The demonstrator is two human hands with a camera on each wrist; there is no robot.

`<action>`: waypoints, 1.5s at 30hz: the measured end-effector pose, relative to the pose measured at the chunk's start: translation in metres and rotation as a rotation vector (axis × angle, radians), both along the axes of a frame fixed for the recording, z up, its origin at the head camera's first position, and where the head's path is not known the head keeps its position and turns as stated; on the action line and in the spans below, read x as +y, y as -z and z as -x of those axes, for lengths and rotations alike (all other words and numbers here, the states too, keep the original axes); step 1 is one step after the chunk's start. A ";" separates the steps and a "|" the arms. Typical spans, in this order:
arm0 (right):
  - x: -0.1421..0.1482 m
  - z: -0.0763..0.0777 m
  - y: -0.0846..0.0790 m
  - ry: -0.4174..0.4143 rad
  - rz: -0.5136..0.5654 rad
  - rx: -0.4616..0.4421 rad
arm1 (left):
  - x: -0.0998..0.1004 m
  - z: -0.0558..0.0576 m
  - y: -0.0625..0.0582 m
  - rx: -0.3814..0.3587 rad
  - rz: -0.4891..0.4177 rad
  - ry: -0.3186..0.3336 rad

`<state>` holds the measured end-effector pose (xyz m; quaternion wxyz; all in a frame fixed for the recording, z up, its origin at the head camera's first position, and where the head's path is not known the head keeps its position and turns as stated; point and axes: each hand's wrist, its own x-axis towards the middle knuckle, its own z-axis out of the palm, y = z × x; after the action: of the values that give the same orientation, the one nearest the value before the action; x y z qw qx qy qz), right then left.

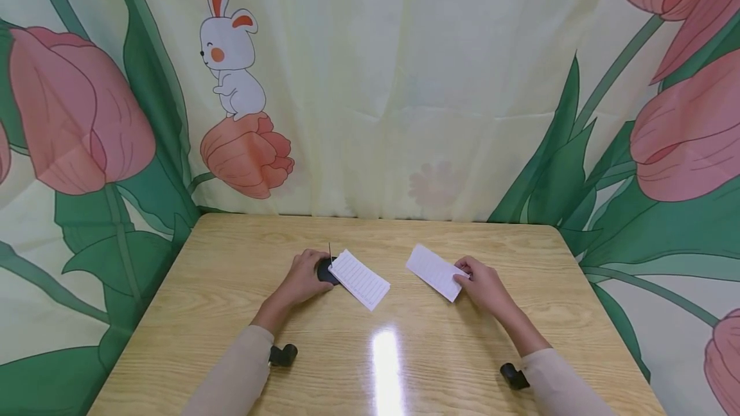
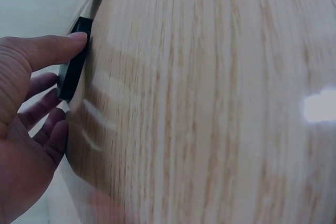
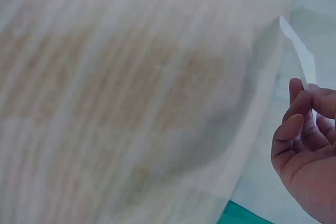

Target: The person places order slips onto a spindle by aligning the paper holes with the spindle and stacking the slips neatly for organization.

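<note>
My left hand (image 1: 305,275) grips the black round base of a receipt spike (image 1: 325,272), thumb on one side and fingers around the other. The left wrist view shows the thumb on the edge of the dark base (image 2: 76,64). A thin upright needle (image 1: 330,252) rises from it. White printed slips (image 1: 360,280) lie at the spike, reaching right over the base; whether the needle pierces them is too small to tell. Farther right, my right hand (image 1: 482,284) pinches a white lined slip (image 1: 435,273) by its near right end, above the table and apart from the spike.
Both hands work over a light wood-grain table (image 1: 324,352) with a bright glare patch near its front. Behind it hangs a curtain (image 1: 370,95) printed with tulips and a rabbit. A black wrist device (image 1: 283,355) sits at the left sleeve, another (image 1: 513,376) at the right.
</note>
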<state>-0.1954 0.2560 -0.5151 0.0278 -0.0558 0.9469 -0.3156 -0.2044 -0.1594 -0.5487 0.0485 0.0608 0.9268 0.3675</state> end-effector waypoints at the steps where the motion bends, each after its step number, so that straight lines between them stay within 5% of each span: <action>1: 0.000 0.000 -0.002 0.004 0.006 -0.006 | 0.000 0.000 0.000 0.001 0.001 0.001; 15: -0.009 0.016 -0.034 -0.013 0.107 0.014 | -0.003 -0.001 -0.010 -0.038 -0.033 -0.007; 24: -0.031 0.025 -0.048 -0.057 0.144 0.026 | -0.009 -0.002 -0.029 -0.080 -0.066 -0.010; 37: -0.055 0.029 -0.062 -0.114 0.185 0.033 | -0.013 0.001 -0.078 0.070 -0.116 0.015; 45: -0.072 0.031 -0.071 -0.143 0.243 0.040 | -0.003 0.003 -0.098 0.169 -0.159 0.031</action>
<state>-0.2261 0.1841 -0.4436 0.0245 -0.1322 0.8957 -0.4239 -0.2071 -0.1623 -0.4509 -0.0289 0.1096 0.8945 0.4324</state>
